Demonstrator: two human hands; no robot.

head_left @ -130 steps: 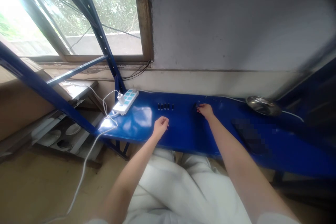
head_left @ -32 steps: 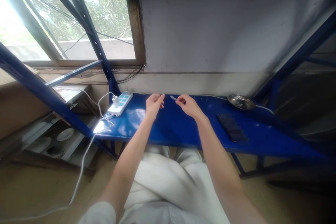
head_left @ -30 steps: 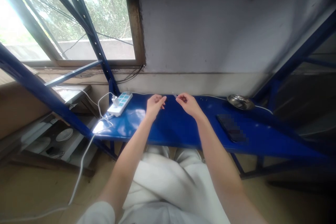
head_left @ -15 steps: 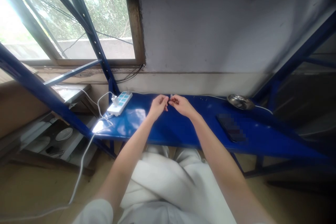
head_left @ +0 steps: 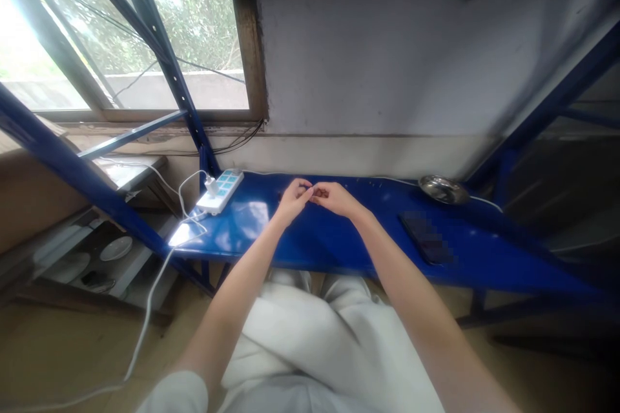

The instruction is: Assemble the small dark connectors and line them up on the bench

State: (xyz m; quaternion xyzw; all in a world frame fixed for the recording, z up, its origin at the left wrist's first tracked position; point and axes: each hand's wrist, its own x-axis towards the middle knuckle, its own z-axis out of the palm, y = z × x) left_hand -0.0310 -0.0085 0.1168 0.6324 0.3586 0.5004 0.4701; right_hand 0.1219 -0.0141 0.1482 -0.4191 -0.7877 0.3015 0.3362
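Observation:
My left hand [head_left: 293,201] and my right hand [head_left: 335,197] meet at the fingertips above the middle of the blue bench [head_left: 329,239]. The fingers of both hands are curled and pinched together. Whatever lies between them is too small and too hidden to name. A few tiny pale bits [head_left: 376,183] lie on the bench just beyond my right hand.
On the left stands a white power strip [head_left: 220,192] with a plug and white cord. To the right are a shiny metal bowl [head_left: 443,189] and a dark, partly blurred phone-like slab [head_left: 423,239]. Blue frame posts [head_left: 165,58] rise at both sides.
My hands have come together so that the fingertips now touch, where a small gap showed before. The left fingers have shifted and arched. Things on the bench have stayed put.

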